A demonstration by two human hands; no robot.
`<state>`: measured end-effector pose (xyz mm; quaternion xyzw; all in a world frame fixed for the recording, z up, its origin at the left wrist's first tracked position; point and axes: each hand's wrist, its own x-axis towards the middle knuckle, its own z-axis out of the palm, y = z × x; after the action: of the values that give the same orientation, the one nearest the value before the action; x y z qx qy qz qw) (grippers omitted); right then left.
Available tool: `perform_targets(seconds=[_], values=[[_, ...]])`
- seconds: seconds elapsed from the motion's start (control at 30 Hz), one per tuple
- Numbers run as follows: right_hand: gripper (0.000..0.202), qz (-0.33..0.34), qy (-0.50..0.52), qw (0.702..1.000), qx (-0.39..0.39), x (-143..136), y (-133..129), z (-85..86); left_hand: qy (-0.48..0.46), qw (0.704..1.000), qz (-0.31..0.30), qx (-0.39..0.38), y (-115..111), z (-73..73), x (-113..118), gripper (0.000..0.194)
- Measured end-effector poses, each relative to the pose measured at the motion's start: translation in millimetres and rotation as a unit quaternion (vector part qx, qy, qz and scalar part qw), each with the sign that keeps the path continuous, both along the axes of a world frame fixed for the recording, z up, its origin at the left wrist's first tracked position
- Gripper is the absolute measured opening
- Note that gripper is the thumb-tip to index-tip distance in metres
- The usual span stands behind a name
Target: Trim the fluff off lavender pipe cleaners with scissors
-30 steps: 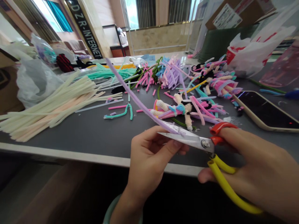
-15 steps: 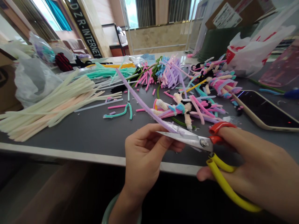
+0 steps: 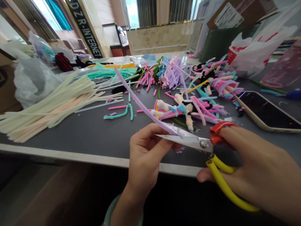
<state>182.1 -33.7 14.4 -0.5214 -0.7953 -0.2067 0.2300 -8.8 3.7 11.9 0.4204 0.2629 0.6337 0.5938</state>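
Near the table's front edge, my left hand [image 3: 147,153] pinches a long lilac pipe cleaner [image 3: 138,100] close to its lower end; its far end slants up and to the left. My right hand [image 3: 254,166] grips scissors [image 3: 190,141] with one red and one yellow handle. Their blades point left along the pipe cleaner's lower end, by my left fingertips. Tiny lilac fuzz trimmings [image 3: 180,150] show just below the blades. Behind the blades lies a pipe-cleaner doll [image 3: 177,110] with cream limbs and a blue bow.
A bundle of cream pipe cleaners [image 3: 47,108] spreads at left, with a bent turquoise piece [image 3: 129,111] nearby. Pink, blue and lilac pieces [image 3: 174,73] are heaped behind. At right are more dolls [image 3: 225,83], a phone [image 3: 270,110] and a white plastic bag [image 3: 251,56].
Lilac fuzz now shows below the blades. My left hand has shifted slightly right, and the scissors slightly left. The pipe cleaner's lower end looks more trimmed.
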Motion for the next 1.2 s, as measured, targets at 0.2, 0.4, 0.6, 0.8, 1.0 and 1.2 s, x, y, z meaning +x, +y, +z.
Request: perform_targets(seconds=[0.2,0.4,0.6,0.8,1.0,1.2], values=[[0.067,-0.027,0.018,0.999,-0.017,-3,-1,-1.4,-0.011,1.000,-0.007,-0.001,-1,-2.4,3,0.013],[0.065,-0.024,0.008,1.000,-0.017,-4,0,0.8,-0.046,0.998,-0.043,-0.014,-2,-3.6,6,0.016],[0.064,-0.029,-0.008,0.999,-0.021,-5,0,2.4,-0.030,0.999,-0.017,-0.029,-4,-4.4,7,0.016],[0.063,-0.026,0.003,1.000,-0.010,-5,-2,-0.5,-0.033,0.998,-0.015,-0.044,-5,-1.0,10,0.013],[0.069,-0.014,0.016,1.000,-0.008,-5,0,-1.7,-0.055,0.997,-0.021,-0.048,-6,0.2,13,0.017],[0.064,-0.023,0.024,0.999,-0.013,-3,-3,-4.7,-0.057,0.997,-0.012,-0.047,-6,-0.1,14,0.019]])
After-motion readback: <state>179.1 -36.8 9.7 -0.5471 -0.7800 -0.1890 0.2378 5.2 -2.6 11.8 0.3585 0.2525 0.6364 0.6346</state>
